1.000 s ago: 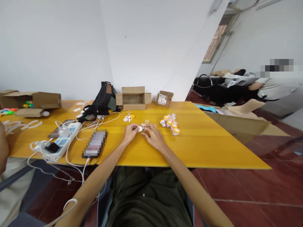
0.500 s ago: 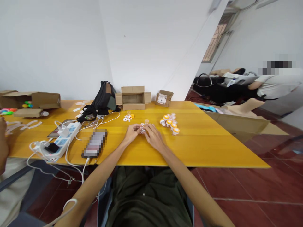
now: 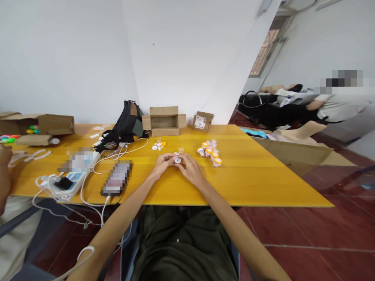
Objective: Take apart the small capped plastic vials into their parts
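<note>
Both my hands meet at the middle of the yellow table. My left hand and my right hand have their fingers pinched together around a small white round part held between them just above the tabletop. A cluster of small clear jars with orange lids stands just right of my right hand. A little pile of small white and orange parts lies behind my left hand.
An open cardboard box, a smaller box and a black bag sit at the table's back. A phone, a power strip with cables and more boxes lie left. Another person's arm shows at far left; someone sits far right.
My hands have stayed together at the same spot; the white part has shifted slightly between my fingertips. The arm of the person at the far left has moved a little.
</note>
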The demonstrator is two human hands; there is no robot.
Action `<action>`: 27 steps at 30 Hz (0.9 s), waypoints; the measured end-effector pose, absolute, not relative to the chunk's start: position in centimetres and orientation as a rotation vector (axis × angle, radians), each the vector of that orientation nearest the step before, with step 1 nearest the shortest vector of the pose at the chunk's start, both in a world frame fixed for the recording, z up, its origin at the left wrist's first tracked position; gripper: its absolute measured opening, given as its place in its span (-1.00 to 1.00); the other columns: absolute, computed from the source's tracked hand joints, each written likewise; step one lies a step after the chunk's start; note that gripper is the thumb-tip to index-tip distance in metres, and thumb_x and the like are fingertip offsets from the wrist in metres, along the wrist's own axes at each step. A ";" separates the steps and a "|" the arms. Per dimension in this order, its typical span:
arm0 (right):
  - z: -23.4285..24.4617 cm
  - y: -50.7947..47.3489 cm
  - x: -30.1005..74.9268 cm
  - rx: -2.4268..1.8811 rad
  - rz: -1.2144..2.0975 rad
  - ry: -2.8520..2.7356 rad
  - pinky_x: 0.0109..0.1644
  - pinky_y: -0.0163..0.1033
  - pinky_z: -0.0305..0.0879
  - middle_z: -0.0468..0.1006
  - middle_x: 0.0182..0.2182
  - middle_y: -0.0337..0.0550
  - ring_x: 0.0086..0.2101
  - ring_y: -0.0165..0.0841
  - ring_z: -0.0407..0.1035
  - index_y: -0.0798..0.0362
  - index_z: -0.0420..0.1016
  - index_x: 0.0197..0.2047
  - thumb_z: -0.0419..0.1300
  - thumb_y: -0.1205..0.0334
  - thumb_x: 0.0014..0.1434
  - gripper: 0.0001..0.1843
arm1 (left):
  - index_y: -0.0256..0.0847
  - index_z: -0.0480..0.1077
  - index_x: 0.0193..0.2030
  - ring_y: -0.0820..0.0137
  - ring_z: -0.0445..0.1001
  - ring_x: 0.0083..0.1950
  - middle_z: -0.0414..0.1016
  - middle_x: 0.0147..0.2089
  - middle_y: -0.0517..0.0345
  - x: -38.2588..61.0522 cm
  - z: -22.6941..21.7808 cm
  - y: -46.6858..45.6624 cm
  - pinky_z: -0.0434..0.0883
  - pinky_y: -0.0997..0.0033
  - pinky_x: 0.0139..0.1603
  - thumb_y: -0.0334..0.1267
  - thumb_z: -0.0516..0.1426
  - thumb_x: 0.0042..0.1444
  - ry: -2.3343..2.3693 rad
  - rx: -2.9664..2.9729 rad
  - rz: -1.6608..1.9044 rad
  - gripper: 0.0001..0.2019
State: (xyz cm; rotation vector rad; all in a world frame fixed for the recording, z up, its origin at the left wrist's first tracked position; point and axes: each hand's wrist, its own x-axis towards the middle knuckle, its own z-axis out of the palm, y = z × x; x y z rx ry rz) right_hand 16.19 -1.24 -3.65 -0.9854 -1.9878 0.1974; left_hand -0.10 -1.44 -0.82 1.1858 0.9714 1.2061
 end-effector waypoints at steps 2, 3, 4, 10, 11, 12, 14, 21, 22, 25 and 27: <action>-3.7 -1.2 16.3 -0.998 0.223 -1.980 -0.07 -0.12 0.46 0.59 -0.16 -0.08 -0.17 -0.21 0.50 -0.04 0.45 -0.11 0.15 0.32 0.23 -0.83 | -0.24 0.57 -0.34 0.23 0.60 -0.08 0.67 -0.20 0.03 -0.1 -0.7 -1.5 0.55 0.26 -0.02 -0.09 0.44 -0.20 0.958 1.165 1.195 -0.67; -3.7 -1.2 16.3 -0.999 0.234 -1.977 -0.08 -0.12 0.46 0.59 -0.16 -0.08 -0.18 -0.21 0.50 -0.04 0.45 -0.11 0.14 0.31 0.23 -0.83 | -0.24 0.57 -0.35 0.23 0.60 -0.08 0.67 -0.20 0.03 -0.1 -0.7 -1.4 0.55 0.26 0.00 -0.07 0.44 -0.21 0.952 1.154 1.192 -0.66; -3.6 -1.2 16.4 -0.998 0.244 -1.974 -0.09 -0.12 0.47 0.60 -0.16 -0.08 -0.19 -0.21 0.51 -0.04 0.45 -0.10 0.14 0.31 0.23 -0.83 | -0.24 0.56 -0.37 0.24 0.60 -0.09 0.67 -0.21 0.03 -0.1 -0.7 -1.4 0.55 0.26 0.01 -0.05 0.44 -0.21 0.947 1.144 1.191 -0.66; -3.4 -1.2 16.5 -0.978 0.320 -1.934 -0.12 -0.12 0.49 0.62 -0.20 -0.11 -0.26 -0.23 0.53 -0.05 0.44 -0.13 0.16 0.30 0.21 -0.85 | -0.24 0.56 -0.39 0.26 0.60 -0.12 0.66 -0.22 0.02 -0.1 -0.8 -1.3 0.54 0.26 0.01 -0.10 0.43 -0.22 0.941 1.140 1.155 -0.69; -3.4 -1.2 16.5 -0.975 0.335 -1.928 -0.12 -0.13 0.49 0.62 -0.20 -0.12 -0.26 -0.24 0.53 -0.05 0.43 -0.14 0.16 0.31 0.21 -0.86 | -0.24 0.57 -0.38 0.26 0.60 -0.13 0.66 -0.21 0.03 -0.1 -0.9 -1.3 0.54 0.27 0.01 -0.13 0.44 -0.24 0.938 1.147 1.151 -0.70; -3.4 -1.2 16.4 -0.973 0.351 -1.919 -0.12 -0.13 0.49 0.62 -0.20 -0.12 -0.27 -0.25 0.53 -0.04 0.43 -0.14 0.16 0.31 0.21 -0.86 | -0.24 0.57 -0.37 0.27 0.60 -0.14 0.67 -0.21 0.03 -0.1 -0.9 -1.3 0.54 0.27 0.00 -0.15 0.44 -0.26 0.933 1.154 1.146 -0.69; -3.5 -1.2 16.4 -0.966 0.387 -1.896 -0.12 -0.14 0.50 0.62 -0.20 -0.12 -0.28 -0.26 0.54 -0.04 0.43 -0.14 0.16 0.31 0.21 -0.86 | -0.24 0.56 -0.37 0.28 0.60 -0.18 0.67 -0.21 0.03 -0.1 -0.9 -1.4 0.54 0.27 -0.01 -0.17 0.45 -0.28 0.924 1.171 1.136 -0.68; -3.6 -1.1 16.3 -0.918 0.462 -1.852 -0.09 -0.12 0.50 0.62 -0.19 -0.13 -0.24 -0.25 0.54 -0.05 0.44 -0.13 0.19 0.26 0.20 -0.86 | -0.24 0.53 -0.39 0.37 0.57 -0.31 0.64 -0.35 0.12 -0.2 -1.1 -1.2 0.54 0.31 -0.07 -0.20 0.46 -0.31 0.915 1.165 1.144 -0.67; -3.6 -1.1 16.3 -0.916 0.463 -1.848 -0.10 -0.12 0.50 0.62 -0.19 -0.13 -0.25 -0.25 0.54 -0.06 0.44 -0.13 0.19 0.26 0.20 -0.86 | -0.24 0.52 -0.39 0.38 0.57 -0.32 0.63 -0.37 0.13 -0.2 -1.1 -1.1 0.54 0.31 -0.08 -0.20 0.46 -0.31 0.917 1.159 1.149 -0.67; -3.4 -1.3 16.4 -0.936 0.404 -1.822 -0.12 -0.12 0.50 0.62 -0.20 -0.13 -0.27 -0.24 0.53 -0.07 0.43 -0.12 0.19 0.26 0.20 -0.85 | -0.24 0.50 -0.40 0.38 0.56 -0.36 0.61 -0.41 0.14 -0.3 -1.1 -1.0 0.54 0.29 -0.10 -0.21 0.45 -0.30 0.923 1.149 1.179 -0.68; -3.2 -1.4 16.4 -0.960 0.308 -1.818 -0.10 -0.11 0.48 0.62 -0.20 -0.11 -0.23 -0.21 0.52 -0.07 0.44 -0.14 0.20 0.26 0.19 -0.86 | -0.24 0.49 -0.40 0.37 0.56 -0.38 0.60 -0.43 0.14 -0.4 -1.1 -1.0 0.53 0.28 -0.11 -0.21 0.45 -0.28 0.935 1.136 1.224 -0.69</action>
